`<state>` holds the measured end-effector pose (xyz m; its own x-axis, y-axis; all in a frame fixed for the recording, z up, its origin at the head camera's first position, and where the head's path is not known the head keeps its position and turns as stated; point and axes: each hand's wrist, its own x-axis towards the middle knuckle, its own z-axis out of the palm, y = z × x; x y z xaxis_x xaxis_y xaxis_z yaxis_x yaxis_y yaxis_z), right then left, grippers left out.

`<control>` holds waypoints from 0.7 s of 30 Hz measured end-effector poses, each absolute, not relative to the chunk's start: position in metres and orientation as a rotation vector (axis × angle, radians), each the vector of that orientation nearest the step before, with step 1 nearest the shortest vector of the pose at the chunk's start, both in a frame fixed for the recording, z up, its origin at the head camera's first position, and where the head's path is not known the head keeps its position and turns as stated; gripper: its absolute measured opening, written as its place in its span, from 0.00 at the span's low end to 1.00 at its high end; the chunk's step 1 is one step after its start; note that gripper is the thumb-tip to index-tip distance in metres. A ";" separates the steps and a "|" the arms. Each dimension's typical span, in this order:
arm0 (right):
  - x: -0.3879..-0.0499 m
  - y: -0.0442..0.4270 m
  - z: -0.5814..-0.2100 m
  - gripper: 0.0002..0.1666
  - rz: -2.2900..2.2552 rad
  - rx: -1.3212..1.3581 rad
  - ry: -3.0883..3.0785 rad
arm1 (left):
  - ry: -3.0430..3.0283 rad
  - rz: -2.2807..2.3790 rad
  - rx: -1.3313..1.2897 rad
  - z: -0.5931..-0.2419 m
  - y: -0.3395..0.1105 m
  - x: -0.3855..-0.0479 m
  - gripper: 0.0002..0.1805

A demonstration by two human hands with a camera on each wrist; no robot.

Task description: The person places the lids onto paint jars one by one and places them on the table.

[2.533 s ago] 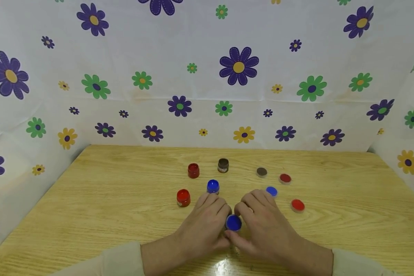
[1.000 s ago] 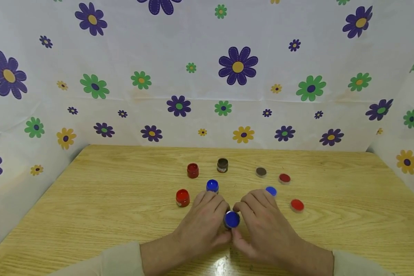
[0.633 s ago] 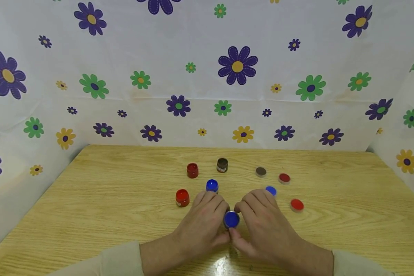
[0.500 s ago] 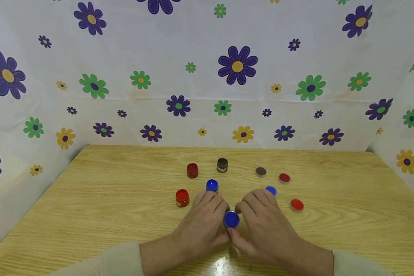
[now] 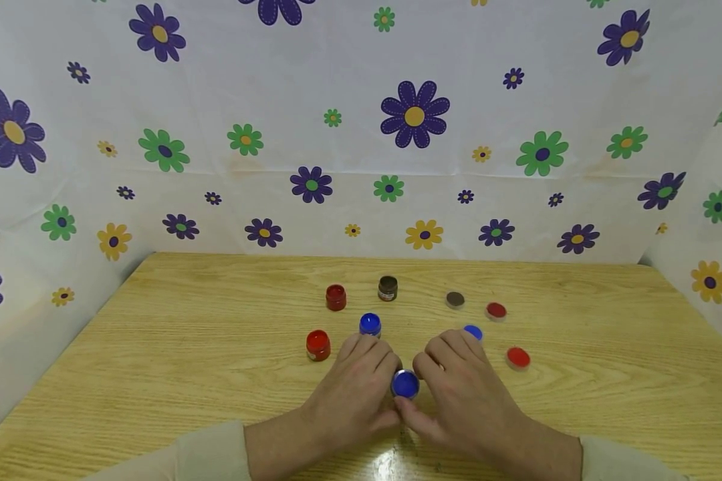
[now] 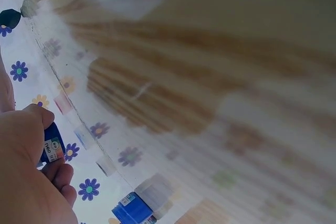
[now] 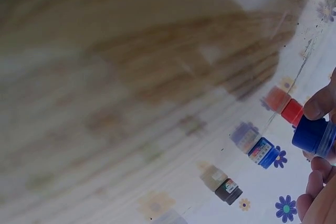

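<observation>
Dark blue paint jar, one, small: held between the two hands over the near middle of the desk. Left hand: fingers curled round the jar's left side, thumb on the near side. Right hand: thumb against the near edge of the jar's rim, forefinger bent at its far right edge, in a pinching grip.

Orientation: round top turned up, long axis roughly vertical; exact tilt cannot be told. A pale translucent band circles the upper end in the right-wrist view; part of a printed label shows in the left-wrist view.

Pose: backs of both hands uppermost, knuckles bent, forearms converging from the lower corners; pale cuffs at both wrists.

Also on the desk, uncapped and upright: bright red jar; dark red jar; dark brown jar; bright blue jar, just beyond the left knuckles. Loose, to the right: brown lid; dark red lid; bright red lid; blue lid, partly hidden by the right hand. Backing: white flowered cloth.
</observation>
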<state>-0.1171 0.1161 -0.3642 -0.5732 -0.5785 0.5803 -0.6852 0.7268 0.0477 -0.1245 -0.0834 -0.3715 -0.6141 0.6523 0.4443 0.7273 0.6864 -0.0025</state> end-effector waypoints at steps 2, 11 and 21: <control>-0.117 0.117 -0.365 0.21 0.246 0.963 -2.333 | -2.482 -0.246 -1.081 -0.371 -0.083 -0.124 0.20; -0.118 0.118 -0.365 0.28 0.259 0.973 -2.316 | -2.484 -0.241 -1.075 -0.372 -0.083 -0.123 0.22; -0.116 0.115 -0.364 0.21 0.278 0.940 -2.368 | -2.483 -0.278 -1.068 -0.371 -0.084 -0.125 0.22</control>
